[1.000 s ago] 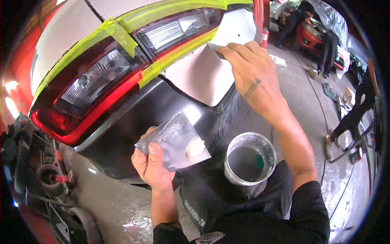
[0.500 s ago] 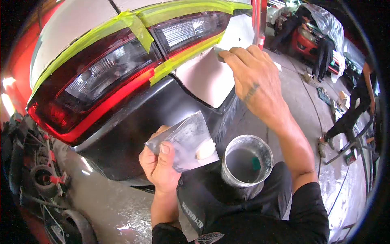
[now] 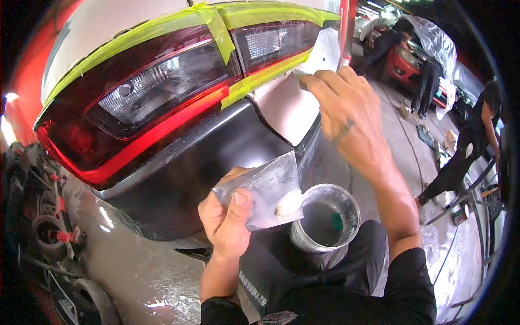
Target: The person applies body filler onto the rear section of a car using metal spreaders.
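Note:
My left hand (image 3: 228,219) grips a grey rectangular plate (image 3: 265,187), thumb on top, with a lump of white paste (image 3: 290,203) near its right corner. My right hand (image 3: 349,111) pinches a small grey-green spreader (image 3: 299,79) against the pale body panel (image 3: 287,105) of a car. Above and left of it is the tail light (image 3: 157,81), edged with yellow-green tape (image 3: 130,46). The black bumper (image 3: 206,157) lies below the light, behind the plate.
A round bucket (image 3: 353,216) with murky contents and a green piece stands by my legs. Car parts and tyres (image 3: 97,300) lie at the left. At the right are a person in dark clothes (image 3: 460,154), another person bent beside a red car (image 3: 402,66), and a metal frame.
The car and its light appear further right and larger in view. My left hand has shifted right with the plate, closer to the bucket. My right hand has moved slightly right and down with the spreader.

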A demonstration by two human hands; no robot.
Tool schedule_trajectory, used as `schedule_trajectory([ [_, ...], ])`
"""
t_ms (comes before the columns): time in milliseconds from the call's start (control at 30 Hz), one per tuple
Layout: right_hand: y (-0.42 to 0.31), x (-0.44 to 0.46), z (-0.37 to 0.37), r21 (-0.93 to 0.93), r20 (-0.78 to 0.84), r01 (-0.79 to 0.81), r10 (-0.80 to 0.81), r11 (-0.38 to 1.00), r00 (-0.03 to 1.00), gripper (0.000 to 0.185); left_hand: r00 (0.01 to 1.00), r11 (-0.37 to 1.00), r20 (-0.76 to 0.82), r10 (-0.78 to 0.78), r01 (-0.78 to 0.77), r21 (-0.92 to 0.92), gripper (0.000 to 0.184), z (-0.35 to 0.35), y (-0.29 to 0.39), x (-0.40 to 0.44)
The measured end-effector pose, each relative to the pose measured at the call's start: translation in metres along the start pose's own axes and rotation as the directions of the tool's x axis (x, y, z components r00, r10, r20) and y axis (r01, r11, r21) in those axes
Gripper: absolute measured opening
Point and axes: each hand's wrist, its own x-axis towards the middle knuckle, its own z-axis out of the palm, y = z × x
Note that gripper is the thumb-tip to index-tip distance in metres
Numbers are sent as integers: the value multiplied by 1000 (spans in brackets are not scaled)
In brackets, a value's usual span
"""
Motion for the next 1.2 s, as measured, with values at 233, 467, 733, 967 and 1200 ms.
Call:
schedule_trajectory([
  [233, -12, 2, -3, 7, 37, -10, 9, 1000, 999, 37, 998, 996, -17, -66, 64, -69, 40, 1, 5, -2],
  [467, -21, 4, -9, 10, 52, 4, -4, 1000, 999, 39, 995, 986, -16, -97, 94, -134, 39, -5, 3, -5],
  [733, -28, 4, -15, 13, 80, -12, 11, 1000, 997, 40, 993, 968, -36, -113, 102, -231, 36, -8, 2, -6],
  [967, -27, 7, -17, -22, 70, 16, -14, 1000, 997, 38, 990, 964, -25, -138, 128, -232, 35, -9, 3, -6],
  [1200, -31, 8, -21, -37, 88, 28, -25, 999, 996, 38, 994, 962, -7, -113, 108, -250, 33, -9, 3, -6],
])
